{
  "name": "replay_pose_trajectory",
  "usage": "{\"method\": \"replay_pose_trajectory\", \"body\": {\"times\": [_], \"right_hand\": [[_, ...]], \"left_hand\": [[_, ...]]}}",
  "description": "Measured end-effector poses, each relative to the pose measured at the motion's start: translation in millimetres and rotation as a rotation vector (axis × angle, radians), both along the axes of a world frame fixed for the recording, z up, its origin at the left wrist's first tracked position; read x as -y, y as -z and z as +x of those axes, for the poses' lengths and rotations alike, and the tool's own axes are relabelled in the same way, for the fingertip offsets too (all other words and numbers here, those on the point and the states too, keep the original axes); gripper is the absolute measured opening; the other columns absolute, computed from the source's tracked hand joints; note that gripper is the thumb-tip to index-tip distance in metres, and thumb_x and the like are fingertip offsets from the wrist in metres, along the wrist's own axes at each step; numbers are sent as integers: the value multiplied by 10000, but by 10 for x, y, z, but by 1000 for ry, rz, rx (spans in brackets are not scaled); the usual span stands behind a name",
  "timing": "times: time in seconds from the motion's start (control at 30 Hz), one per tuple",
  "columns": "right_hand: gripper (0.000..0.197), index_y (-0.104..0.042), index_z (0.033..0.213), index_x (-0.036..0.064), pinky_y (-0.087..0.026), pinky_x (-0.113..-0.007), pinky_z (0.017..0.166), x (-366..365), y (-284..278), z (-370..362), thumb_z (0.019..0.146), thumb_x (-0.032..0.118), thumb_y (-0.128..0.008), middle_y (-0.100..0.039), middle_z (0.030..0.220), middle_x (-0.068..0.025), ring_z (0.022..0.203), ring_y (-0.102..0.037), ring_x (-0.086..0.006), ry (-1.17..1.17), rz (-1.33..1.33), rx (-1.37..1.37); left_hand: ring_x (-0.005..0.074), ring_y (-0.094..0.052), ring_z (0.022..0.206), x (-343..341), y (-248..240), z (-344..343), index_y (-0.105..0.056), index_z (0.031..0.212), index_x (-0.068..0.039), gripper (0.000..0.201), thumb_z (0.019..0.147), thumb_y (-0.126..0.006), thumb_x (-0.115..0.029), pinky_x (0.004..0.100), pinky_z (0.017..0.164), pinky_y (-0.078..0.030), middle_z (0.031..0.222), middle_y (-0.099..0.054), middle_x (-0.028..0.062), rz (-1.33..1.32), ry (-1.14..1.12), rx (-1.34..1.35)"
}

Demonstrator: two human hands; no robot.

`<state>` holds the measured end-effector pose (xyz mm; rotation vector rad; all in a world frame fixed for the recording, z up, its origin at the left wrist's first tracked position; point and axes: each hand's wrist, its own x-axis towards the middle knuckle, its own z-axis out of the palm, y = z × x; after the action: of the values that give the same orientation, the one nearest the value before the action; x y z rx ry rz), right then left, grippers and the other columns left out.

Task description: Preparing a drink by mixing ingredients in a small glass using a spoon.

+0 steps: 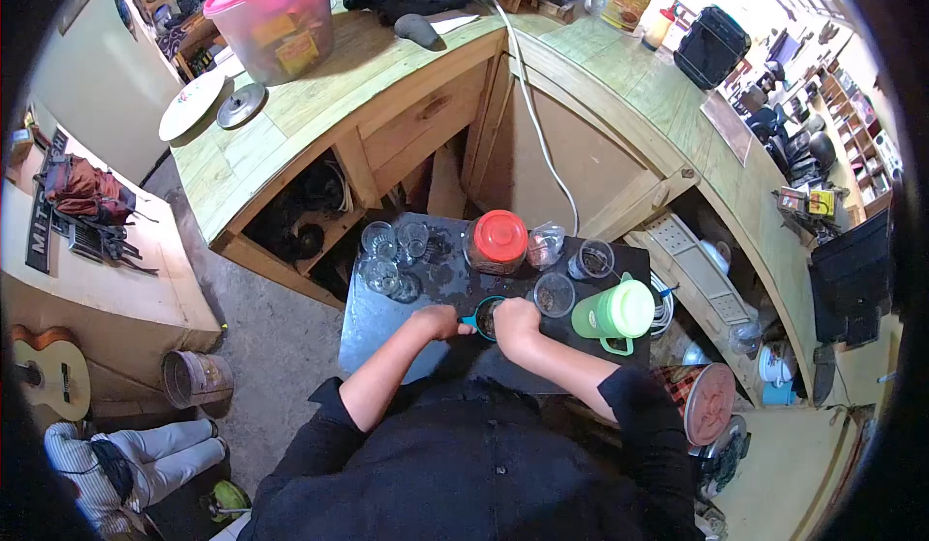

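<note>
My left hand (439,322) is closed round the short handle of a small teal-rimmed strainer (472,321), which I hold level over the dark table. Its round bowl has something dark in it, too small to make out. My right hand (516,319) curls over the bowl's right side, fingers bent downward; what they hold is hidden beneath the hand. Just beyond it stand a clear plastic cup (554,295) with dark bits inside and another clear cup (591,260). A light green lidded pitcher (616,310) is to the right of my right hand.
On the table (366,323), several upright drinking glasses (380,241) stand at the far left. A red-lidded clear jar (497,241) and a clear plastic bag (545,246) are at the back. Wooden counters (387,86) wrap around the far side. A white cable (542,135) hangs down.
</note>
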<state>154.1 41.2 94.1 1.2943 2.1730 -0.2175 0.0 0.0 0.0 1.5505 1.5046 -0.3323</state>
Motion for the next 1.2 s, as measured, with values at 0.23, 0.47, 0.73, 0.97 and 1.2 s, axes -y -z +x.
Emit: {"method": "replay_pose_trajectory", "body": {"times": [0.23,0.47,0.73,0.97,1.2], "right_hand": [[227,-710,903,38,-534,-373,730,-415,-118,77,719,140,-626,-677,985,-150,862,-674,-289,-82,-251,23],[205,-714,838,76,-487,-392,613,-407,190,511,756,131,-534,-677,759,-123,669,-639,-252,-51,-590,-208],[185,-632,862,34,-456,-316,532,-198,110,755,806,94,-466,-636,677,-91,558,-587,-162,360,-706,-559],[202,-634,901,25,-496,-381,631,1,40,931,827,102,-462,-661,779,-154,657,-651,-247,319,-438,-709],[230,-695,882,45,-529,-451,698,298,-63,579,804,113,-489,-670,852,-191,814,-662,-356,184,-12,-415]], "left_hand": [[347,-601,1019,-3,-258,63,-640,1032,11,713,796,-528,-652,422,848,-470,1057,-634,207,10,-50,-34],[354,-619,970,64,-323,79,-668,944,7,738,773,-510,-693,426,834,-478,1003,-647,214,77,-34,-83],[309,-633,952,247,-623,235,-597,1053,-51,659,760,-571,-640,449,806,-468,983,-661,152,239,-72,-190],[268,-625,926,405,-653,296,-526,1139,-75,687,695,-660,-581,450,791,-448,954,-647,85,538,-78,-294],[309,-638,861,377,-700,400,-374,1330,-105,826,700,-671,-549,447,712,-468,911,-653,154,761,-112,-119]]}}
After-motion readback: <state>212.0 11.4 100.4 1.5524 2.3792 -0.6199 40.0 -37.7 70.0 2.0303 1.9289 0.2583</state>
